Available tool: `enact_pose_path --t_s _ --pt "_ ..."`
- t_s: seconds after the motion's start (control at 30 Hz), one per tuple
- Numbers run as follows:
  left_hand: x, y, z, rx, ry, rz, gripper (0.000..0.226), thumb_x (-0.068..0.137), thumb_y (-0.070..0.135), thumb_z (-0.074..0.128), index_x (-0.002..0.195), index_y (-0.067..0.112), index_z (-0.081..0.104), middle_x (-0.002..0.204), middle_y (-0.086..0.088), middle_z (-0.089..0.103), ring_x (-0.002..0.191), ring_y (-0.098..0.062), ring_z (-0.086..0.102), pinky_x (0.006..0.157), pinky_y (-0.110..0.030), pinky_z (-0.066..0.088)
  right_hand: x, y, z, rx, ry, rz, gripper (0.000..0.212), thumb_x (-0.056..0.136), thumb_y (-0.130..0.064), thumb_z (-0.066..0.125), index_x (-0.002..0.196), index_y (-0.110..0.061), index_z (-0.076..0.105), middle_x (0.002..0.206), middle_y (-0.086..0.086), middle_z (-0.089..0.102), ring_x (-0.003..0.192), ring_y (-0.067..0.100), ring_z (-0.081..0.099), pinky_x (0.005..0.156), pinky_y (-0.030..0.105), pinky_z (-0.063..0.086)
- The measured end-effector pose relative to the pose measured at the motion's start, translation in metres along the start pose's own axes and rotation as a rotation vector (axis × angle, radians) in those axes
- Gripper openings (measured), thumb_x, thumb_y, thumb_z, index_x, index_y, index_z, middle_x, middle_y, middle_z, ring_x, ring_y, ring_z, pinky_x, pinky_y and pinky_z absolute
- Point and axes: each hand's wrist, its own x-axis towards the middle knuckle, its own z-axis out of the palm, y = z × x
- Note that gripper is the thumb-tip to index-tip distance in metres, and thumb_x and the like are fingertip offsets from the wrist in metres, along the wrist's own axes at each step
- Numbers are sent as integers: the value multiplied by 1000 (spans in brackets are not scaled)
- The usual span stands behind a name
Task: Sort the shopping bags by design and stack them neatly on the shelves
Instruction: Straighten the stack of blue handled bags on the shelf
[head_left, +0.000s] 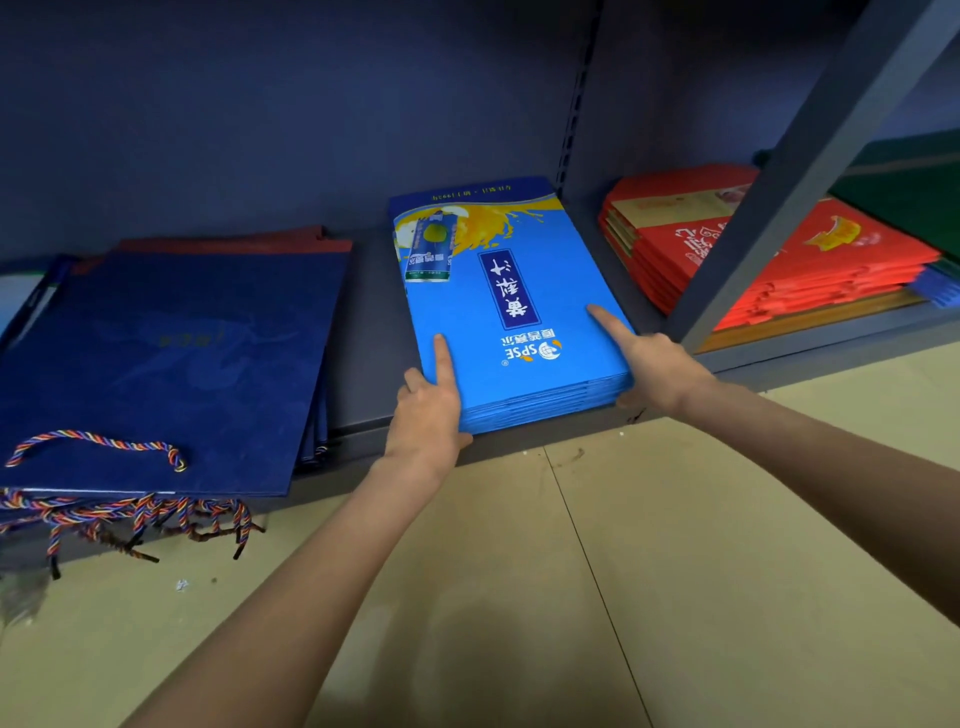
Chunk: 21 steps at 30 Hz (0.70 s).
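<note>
Bright blue bag stack (511, 312) sits centre frame on the low shelf (363, 332), near edge just over the shelf lip. Left hand (428, 410) grips the stack's lower-left corner: index finger laid straight on the top bag, thumb looks tucked under the edge, other fingers curled at the side. Right hand (657, 364) at the lower-right corner, index straight on top, rest curled against the side; whether the thumb is under the stack cannot be told. Hold looks meant to square the pile and slide it in as one block, fingers on top keeping the sheets from fanning.

Navy bag stack (166, 364) lies left of frame, rope handles (98, 447) hanging off the shelf front. Red bag stack (769, 260) right of frame, past the upright post (769, 208). Designs are kept apart, one pile each. Tiled floor (519, 597) below.
</note>
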Motion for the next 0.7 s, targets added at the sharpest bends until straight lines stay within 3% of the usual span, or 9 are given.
enact_pose_path --t_s 0.1,0.27,0.5,0.7 --pt "5 3 -9 69 -69 -23 111 84 24 70 147 9 -21 129 -21 36 113 -33 49 90 -36 42 5 0 -7 15 -69 -20 119 74 -5 76 147 -40 -11 114 18 50 97 36 56 84 41 48" --pt "9 2 -24 100 -120 -10 117 80 25 75 148 9 -18 120 -16 52 112 -32 52 86 -34 45 13 -1 -23 25 -201 -9 122 75 -8 78 145 -43 -16 120 15 45 82 25 54 71 30 46" --pt "11 -4 -25 40 -193 8 118 80 23 75 147 14 -22 120 -15 54 104 -31 59 86 -36 50 11 -4 -20 12 -185 7 123 74 -10 78 144 -44 -17 131 19 43 103 33 54 81 36 48" --pt "12 -2 -39 -34 -236 18 116 81 33 73 147 14 -21 134 -18 41 122 -32 44 93 -36 40 6 -1 -21 42 -193 -6 117 79 -14 75 145 -41 -17 133 18 44 109 32 51 87 35 42"
